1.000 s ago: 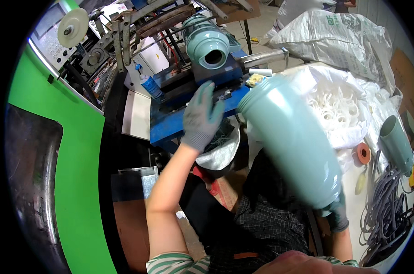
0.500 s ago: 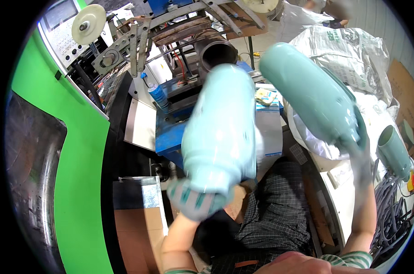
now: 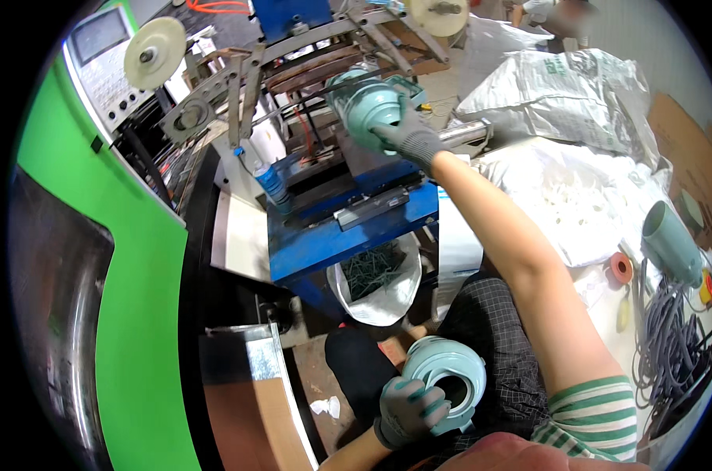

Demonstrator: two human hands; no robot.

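Note:
My right hand [image 3: 407, 135], in a grey knitted glove, reaches far forward and grips the neck end of a pale teal plastic jug [image 3: 371, 102]. That jug lies over the spot of the machine's dark round cylinder; how far it sits over the cylinder is hidden. Down at my lap, my left hand [image 3: 411, 410], gloved in grey and teal, has its fingers curled over the rim of a second teal plastic jug [image 3: 444, 363]. Its round opening faces up toward me.
The blue machine table [image 3: 348, 250] carries metal linkages and a blue spray bottle [image 3: 271, 184]. Beneath it hangs a white sack [image 3: 383, 294] of dark green scraps. At right are white bags [image 3: 560, 86], grey cables [image 3: 670, 345] and a teal cylinder [image 3: 670, 239]. A green cabinet [image 3: 140, 314] stands left.
My right hand has carried its jug left and forward to the machine's cylinder. My left hand has lowered the other jug from in front of me to my lap.

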